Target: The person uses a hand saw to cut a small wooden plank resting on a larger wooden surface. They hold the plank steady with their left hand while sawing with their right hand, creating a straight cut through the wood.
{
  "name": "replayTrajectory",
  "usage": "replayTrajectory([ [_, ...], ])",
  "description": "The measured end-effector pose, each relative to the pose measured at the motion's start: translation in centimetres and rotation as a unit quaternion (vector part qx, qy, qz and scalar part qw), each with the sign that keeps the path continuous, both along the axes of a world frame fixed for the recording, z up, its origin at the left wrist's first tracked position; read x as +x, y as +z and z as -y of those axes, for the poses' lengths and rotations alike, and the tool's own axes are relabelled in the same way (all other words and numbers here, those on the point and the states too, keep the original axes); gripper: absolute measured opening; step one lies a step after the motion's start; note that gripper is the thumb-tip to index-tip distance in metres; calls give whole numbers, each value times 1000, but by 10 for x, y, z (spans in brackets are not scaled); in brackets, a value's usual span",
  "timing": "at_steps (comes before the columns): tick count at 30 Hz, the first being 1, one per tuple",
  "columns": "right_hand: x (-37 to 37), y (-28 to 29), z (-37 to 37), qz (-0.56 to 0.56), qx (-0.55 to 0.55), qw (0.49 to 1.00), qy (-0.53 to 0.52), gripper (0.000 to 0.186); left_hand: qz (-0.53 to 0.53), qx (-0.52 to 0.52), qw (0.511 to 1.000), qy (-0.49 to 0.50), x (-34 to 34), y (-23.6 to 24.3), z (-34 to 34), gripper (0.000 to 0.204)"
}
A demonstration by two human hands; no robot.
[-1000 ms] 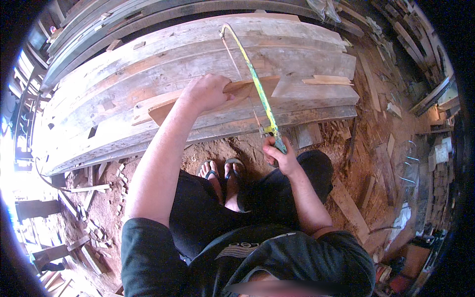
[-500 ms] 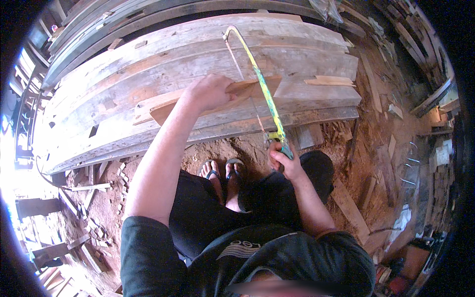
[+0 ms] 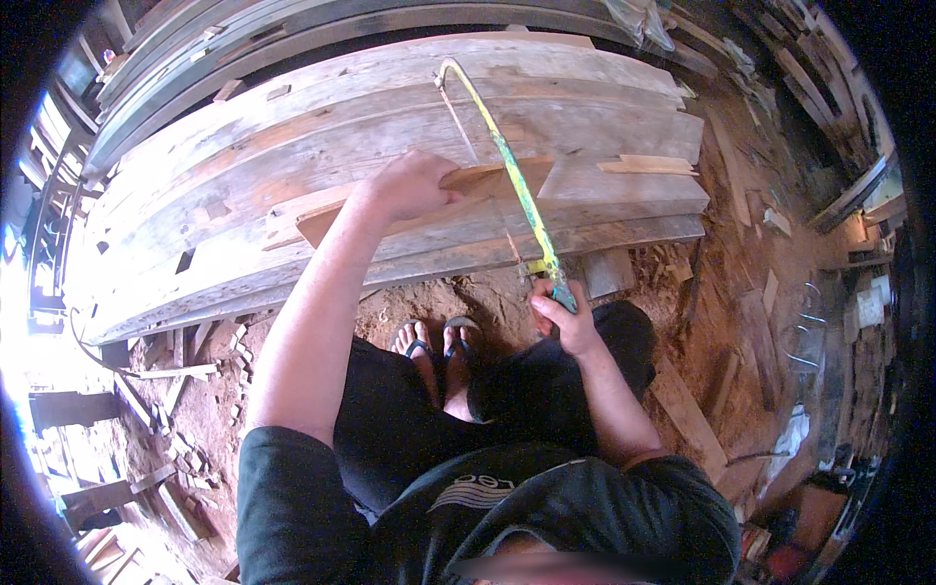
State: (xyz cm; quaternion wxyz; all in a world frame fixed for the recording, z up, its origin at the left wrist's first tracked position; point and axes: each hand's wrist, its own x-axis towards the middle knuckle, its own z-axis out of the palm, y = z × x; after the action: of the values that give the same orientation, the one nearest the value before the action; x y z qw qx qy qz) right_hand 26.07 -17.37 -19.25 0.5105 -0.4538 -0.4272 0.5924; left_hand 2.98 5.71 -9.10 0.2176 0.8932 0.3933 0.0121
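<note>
A yellow-green bow saw point(image 3: 517, 175) lies lengthwise away from me, its far end above the plank bench and its thin rusty blade across a light brown board point(image 3: 492, 179). My right hand point(image 3: 563, 317) is closed on the saw's handle just below the bench's near edge. My left hand point(image 3: 409, 183) grips the brown board just left of the blade, fingers curled over its top; the board rests on the wide bench of weathered planks point(image 3: 195, 244). A short pale wood strip point(image 3: 646, 166) lies to the right of the saw.
Stacked long timbers point(image 3: 244, 29) run behind the bench. Scattered offcuts point(image 3: 185, 448) and sawdust cover the dirt floor around my sandalled feet point(image 3: 434, 341). More lumber point(image 3: 809, 88) leans at the right, and a bright opening is at the far left.
The saw and my right hand have moved slightly toward me and to the right over the last second. My left hand stays on the board, which has barely moved.
</note>
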Motion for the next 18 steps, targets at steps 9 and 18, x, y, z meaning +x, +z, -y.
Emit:
replayTrajectory([
  [9, -20, 13, -65, -53, -26, 998, -36, 15, 24, 48, 999, -8, 1, -11, 4, 41],
  [18, -12, 7, 12, 14, -33, 999, -24, 21, 35, -2, 999, -12, -1, -7, -9, 44],
])
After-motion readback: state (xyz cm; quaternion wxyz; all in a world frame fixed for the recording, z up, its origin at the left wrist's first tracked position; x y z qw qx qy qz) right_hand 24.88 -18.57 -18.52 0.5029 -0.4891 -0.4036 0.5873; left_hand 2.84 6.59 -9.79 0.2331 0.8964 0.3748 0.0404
